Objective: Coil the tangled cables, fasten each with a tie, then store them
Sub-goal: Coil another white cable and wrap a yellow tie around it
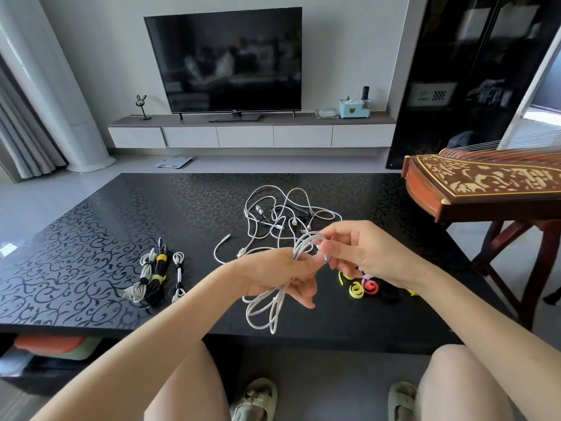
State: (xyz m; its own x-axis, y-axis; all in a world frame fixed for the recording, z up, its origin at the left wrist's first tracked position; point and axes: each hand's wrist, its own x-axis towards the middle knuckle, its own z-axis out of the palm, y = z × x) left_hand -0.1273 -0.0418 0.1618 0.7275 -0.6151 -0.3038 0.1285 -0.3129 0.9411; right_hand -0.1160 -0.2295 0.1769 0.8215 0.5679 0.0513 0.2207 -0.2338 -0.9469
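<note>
White cable (303, 243), part-coiled: several long loops gathered into one hank, held above the near side of the black patterned table (91, 238). The upper bends stand over the fist and the lower loops hang down toward the tabletop. Left hand (279, 275): fingers curled round the hank at its waist, gripping it. Right hand (370, 250): thumb and fingertips pinching the free tail of the same cable just beside the top of the hank; whether the plug sits in the pinch cannot be told. Step in hand, by judgement: laying the last turns before a tie goes on. Handling advice: feed the tail in loops matching those already gathered, keep the left grip firm at the waist so the turns do not slide apart, and leave a short tail so the plug is not bent. Loose ties (355, 290), yellow, red and black curls, lie on the table under the right wrist, within easy reach. Tangled cables (274, 221), white and dark, lie beyond the hands at mid-table; whether any strand runs into the hank cannot be told. Tied bundles (156, 276) lie side by side, well to the left.
</note>
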